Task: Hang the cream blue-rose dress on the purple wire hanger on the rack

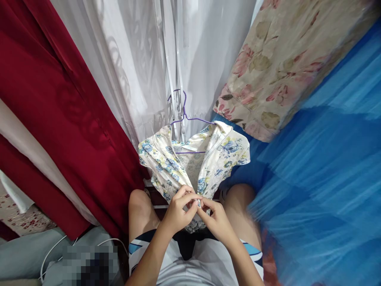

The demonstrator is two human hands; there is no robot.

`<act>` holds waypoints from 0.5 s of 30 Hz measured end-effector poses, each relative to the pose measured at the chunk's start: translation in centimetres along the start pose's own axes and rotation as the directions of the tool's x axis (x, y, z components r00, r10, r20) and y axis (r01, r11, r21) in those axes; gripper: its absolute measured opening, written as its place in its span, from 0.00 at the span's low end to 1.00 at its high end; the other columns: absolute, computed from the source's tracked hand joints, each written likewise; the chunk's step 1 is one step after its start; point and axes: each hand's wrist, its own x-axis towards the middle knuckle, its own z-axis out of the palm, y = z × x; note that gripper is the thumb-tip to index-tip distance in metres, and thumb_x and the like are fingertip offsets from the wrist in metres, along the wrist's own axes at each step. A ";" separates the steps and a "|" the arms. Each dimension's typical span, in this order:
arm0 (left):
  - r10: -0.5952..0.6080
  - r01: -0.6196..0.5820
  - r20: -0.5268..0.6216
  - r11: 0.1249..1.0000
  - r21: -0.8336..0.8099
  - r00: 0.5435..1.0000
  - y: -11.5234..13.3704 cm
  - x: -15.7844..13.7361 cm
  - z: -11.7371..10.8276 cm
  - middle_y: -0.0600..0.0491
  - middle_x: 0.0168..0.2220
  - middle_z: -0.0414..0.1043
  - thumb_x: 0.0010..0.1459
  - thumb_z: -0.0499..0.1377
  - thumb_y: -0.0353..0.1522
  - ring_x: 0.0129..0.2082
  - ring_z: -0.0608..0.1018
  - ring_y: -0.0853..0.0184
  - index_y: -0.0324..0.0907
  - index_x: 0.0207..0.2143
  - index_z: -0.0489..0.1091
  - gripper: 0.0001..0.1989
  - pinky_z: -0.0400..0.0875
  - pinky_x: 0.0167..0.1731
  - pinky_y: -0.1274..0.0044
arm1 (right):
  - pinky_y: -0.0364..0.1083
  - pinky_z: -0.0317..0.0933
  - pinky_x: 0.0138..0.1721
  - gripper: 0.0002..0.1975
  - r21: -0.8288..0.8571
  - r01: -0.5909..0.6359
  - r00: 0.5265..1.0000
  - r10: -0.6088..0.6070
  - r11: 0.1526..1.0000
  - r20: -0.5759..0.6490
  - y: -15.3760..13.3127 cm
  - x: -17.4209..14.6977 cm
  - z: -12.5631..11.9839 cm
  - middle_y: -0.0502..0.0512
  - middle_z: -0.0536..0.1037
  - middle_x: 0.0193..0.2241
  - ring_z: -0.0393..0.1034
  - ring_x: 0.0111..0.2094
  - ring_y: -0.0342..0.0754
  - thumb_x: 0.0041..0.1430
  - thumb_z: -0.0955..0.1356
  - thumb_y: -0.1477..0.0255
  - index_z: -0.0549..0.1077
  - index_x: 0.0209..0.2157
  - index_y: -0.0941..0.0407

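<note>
A cream floral blouse with blue and yellow flowers hangs on a purple hanger in front of me. Its neckline forms a deep V. At the lower point of that V, my left hand pinches the front edge of the cloth. My right hand meets it there, its fingertips closed on the same bit of fabric. Both hands almost touch, and whatever small fastening may lie between the fingertips is too small to make out. The blouse's lower part drops between my knees, partly hidden by the hands.
White sheer curtains hang behind the hanger, with white straps running down to it. Red cloth hangs at left. Pink-flowered cloth and blue tulle hang at right. Grey cushioning and a white cable lie lower left.
</note>
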 end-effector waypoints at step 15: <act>-0.106 0.111 0.071 0.992 -0.061 0.992 0.7 0.2 -1.3 0.49 0.41 0.69 0.61 0.59 0.30 0.39 0.73 0.66 0.41 0.40 0.70 0.05 0.69 0.41 0.75 | 0.43 0.51 0.30 0.13 0.108 0.012 0.997 -0.021 0.994 0.079 -0.9 -0.3 -0.1 0.48 0.63 0.24 0.55 0.28 0.45 0.64 0.64 0.69 0.63 0.25 0.56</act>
